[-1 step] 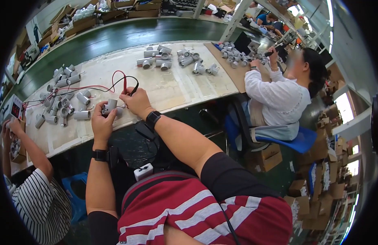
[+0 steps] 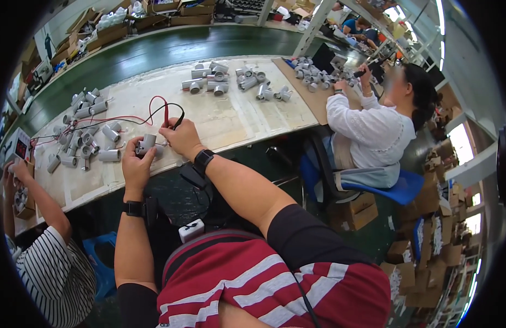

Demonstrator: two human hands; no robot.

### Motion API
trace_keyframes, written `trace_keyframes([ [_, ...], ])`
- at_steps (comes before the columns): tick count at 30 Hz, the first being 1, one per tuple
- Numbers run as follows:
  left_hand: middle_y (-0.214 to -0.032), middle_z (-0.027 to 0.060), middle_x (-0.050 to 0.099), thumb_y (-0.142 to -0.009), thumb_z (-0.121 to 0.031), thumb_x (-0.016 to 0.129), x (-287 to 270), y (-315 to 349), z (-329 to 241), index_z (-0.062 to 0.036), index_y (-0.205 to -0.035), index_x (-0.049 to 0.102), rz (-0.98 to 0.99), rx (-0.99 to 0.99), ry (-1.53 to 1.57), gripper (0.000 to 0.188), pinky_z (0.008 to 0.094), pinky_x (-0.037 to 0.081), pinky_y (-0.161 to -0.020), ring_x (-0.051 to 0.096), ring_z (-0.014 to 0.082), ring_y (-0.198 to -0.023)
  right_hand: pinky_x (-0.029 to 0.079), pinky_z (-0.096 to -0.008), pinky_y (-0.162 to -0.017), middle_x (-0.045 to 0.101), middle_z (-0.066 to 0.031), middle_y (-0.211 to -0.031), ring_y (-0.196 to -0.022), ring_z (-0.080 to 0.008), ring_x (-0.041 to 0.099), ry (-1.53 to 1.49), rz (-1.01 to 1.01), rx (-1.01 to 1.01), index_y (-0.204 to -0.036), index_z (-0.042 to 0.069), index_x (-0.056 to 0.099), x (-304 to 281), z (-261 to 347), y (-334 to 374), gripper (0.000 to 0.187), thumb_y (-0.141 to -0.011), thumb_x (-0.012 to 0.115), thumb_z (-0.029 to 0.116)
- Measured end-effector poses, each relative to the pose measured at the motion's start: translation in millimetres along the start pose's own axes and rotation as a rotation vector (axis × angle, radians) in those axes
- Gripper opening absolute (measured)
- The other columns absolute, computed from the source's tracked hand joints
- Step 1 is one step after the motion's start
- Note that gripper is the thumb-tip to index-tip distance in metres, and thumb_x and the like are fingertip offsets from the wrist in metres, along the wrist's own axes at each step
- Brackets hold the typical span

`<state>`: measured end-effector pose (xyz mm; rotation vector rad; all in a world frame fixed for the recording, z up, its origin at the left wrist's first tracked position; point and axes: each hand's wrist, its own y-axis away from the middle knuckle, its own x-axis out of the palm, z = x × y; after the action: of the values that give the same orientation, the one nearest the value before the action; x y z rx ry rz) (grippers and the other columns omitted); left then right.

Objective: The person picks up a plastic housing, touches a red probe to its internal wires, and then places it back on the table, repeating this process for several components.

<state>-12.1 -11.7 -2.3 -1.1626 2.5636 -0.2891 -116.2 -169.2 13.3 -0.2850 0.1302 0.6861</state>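
Note:
My left hand (image 2: 137,165) holds a small grey cylindrical part (image 2: 148,142) just above the near edge of the pale worktable (image 2: 225,123). My right hand (image 2: 180,138) is right beside it, pinching a red test probe (image 2: 166,117) and a black test probe (image 2: 178,121) with their tips toward the part. Red and black leads (image 2: 127,117) run left across the table to a small meter (image 2: 21,146). Both wrists wear black watches.
Loose grey cylinders lie in a heap at the left (image 2: 80,139) and in groups at the far side (image 2: 220,79). A person in a white shirt (image 2: 367,134) sits on a blue chair at the right. A person in a striped shirt (image 2: 48,273) works at the left. Cardboard boxes (image 2: 428,218) stack at the right.

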Motion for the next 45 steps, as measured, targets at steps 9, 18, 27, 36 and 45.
trace_keyframes([
  [9, -0.108, 0.0045, 0.065, -0.09, -0.01, 0.079, -3.3, -0.8, 2.9, -0.0055, -0.125, 0.061, 0.037, 0.023, -0.058, 0.04, 0.0284, 0.053, -0.083, 0.063, 0.013, -0.092, 0.055, -0.0365, -0.068, 0.072, -0.0184, -0.075, -0.069, -0.0287, 0.071, -0.031, -0.006, -0.026, -0.089, -0.001, 0.075, 0.1, -1.0, 1.6, 0.02, -0.085, 0.075, 0.019],
  [18, -0.111, 0.0063, 0.063, -0.089, -0.009, 0.079, -7.4, 5.4, 2.9, -0.0048, -0.126, 0.061, -0.028, 0.062, -0.131, 0.042, 0.03, 0.053, -0.086, 0.062, 0.0156, -0.096, 0.052, -0.0331, -0.064, 0.072, -0.0109, -0.074, -0.068, -0.0142, 0.065, -0.076, -0.002, -0.09, -0.093, -0.001, 0.074, 14.0, -10.7, 8.3, 0.018, -0.09, 0.073, 0.016],
  [27, -0.106, 0.0179, 0.066, -0.079, -0.019, 0.083, 10.9, -4.4, -17.9, 0.0004, -0.114, 0.062, -0.115, 0.048, -0.217, 0.045, 0.0394, 0.055, -0.084, 0.066, 0.0314, -0.094, 0.048, -0.0264, -0.056, 0.068, -0.0015, -0.072, -0.061, -0.0094, 0.061, -0.126, 0.059, 0.111, -0.091, 0.001, 0.074, -5.4, -9.4, 0.4, 0.015, -0.094, 0.073, 0.016],
  [36, -0.117, 0.023, 0.065, -0.08, -0.019, 0.082, -24.5, -38.1, 2.3, 0.0008, -0.12, 0.063, -0.091, 0.14, -0.482, 0.049, 0.0458, 0.049, -0.101, 0.061, 0.0407, -0.113, 0.051, -0.0242, -0.058, 0.071, -0.0033, -0.075, -0.062, -0.0095, 0.064, -0.077, 0.002, 0.063, -0.095, 0.0, 0.075, -8.9, 38.9, -31.0, 0.018, -0.093, 0.076, 0.018],
  [45, -0.121, 0.023, 0.064, -0.089, -0.019, 0.071, -94.5, -89.0, 36.1, -0.0013, -0.12, 0.064, -0.123, 0.256, -0.825, 0.036, 0.0479, 0.052, -0.096, 0.063, 0.0427, -0.11, 0.052, -0.0244, -0.059, 0.073, -0.0037, -0.078, -0.066, -0.0121, 0.067, 0.511, 0.026, -0.553, -0.096, 0.001, 0.076, -67.2, 110.8, -107.6, 0.019, -0.092, 0.078, 0.019],
])
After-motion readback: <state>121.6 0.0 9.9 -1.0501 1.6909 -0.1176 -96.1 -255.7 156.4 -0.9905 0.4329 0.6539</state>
